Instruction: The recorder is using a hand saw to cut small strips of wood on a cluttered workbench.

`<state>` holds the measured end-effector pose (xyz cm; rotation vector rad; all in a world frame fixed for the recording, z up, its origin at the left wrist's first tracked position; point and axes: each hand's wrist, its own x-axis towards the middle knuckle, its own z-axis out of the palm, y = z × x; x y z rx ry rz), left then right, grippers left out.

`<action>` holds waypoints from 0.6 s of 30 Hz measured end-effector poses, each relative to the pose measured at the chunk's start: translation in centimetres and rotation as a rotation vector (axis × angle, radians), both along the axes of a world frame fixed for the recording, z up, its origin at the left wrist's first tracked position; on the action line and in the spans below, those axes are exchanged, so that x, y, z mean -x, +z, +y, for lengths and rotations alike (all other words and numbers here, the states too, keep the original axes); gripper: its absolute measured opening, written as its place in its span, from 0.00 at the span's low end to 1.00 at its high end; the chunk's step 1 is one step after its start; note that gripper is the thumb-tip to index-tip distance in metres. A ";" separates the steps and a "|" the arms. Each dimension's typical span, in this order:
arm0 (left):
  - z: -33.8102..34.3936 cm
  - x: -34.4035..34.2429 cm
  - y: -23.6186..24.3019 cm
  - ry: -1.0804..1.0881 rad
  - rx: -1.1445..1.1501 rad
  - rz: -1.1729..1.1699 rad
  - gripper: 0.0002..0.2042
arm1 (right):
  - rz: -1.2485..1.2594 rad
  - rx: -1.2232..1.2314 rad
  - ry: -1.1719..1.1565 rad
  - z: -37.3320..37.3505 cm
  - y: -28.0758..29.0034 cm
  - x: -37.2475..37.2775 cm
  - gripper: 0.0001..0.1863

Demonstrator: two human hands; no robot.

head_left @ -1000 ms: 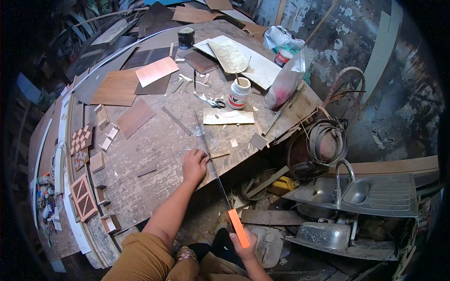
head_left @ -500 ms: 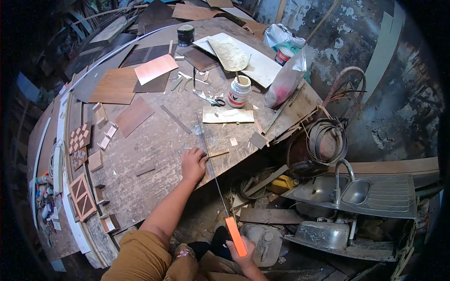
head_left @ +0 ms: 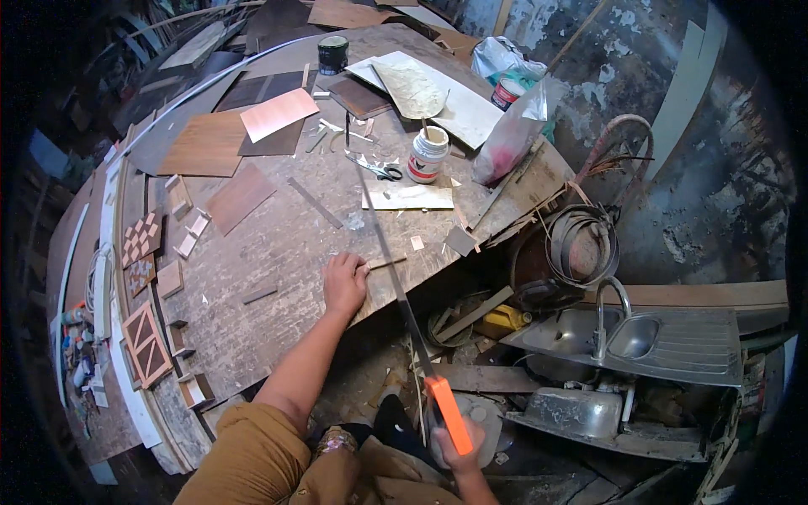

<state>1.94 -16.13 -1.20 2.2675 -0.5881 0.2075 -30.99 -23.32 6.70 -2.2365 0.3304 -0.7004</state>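
My right hand (head_left: 461, 448) grips the orange handle of a handsaw (head_left: 449, 415) beyond the table's front edge. The saw's long thin blade slants up and leftward over the worktable, its dark flat side partly turned to view. A short, thin wooden strip (head_left: 388, 263) lies near the table edge, sticking out from the fingers of my left hand (head_left: 345, 284), which are curled down on its left end. The blade passes over or just beside the strip; whether it touches cannot be made out.
The worktable (head_left: 278, 227) bears an open white glue jar (head_left: 427, 156), scissors (head_left: 379, 169), a pale board piece (head_left: 408, 196) and a black can (head_left: 333, 55). Small wooden frames (head_left: 147, 347) line its left side. Steel sinks (head_left: 640, 337) and a coil of strips (head_left: 582, 244) stand at right.
The saw has tilted, so more of its flat blade shows, and its handle has shifted a little rightward with my right hand. My left hand keeps its place on the strip.
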 end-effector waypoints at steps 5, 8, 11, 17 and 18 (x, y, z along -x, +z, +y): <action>0.5 0.6 -0.1 0.020 0.022 -0.030 0.04 | -0.037 -0.010 0.026 -2.8 0.9 -4.8 0.15; 1.8 1.1 0.6 0.022 -0.048 0.054 0.06 | -0.109 0.156 0.126 -5.3 -0.1 -8.1 0.15; 3.6 0.6 1.7 -0.013 -0.136 0.256 0.09 | -0.125 0.145 0.193 -7.1 0.8 -12.0 0.15; 4.7 -0.2 3.6 -0.147 -0.059 0.205 0.10 | -0.065 -0.255 0.227 -8.4 1.6 -16.9 0.17; 4.5 -0.5 3.1 -0.172 -0.052 0.197 0.09 | -0.066 -0.226 0.242 -8.5 1.7 -17.3 0.17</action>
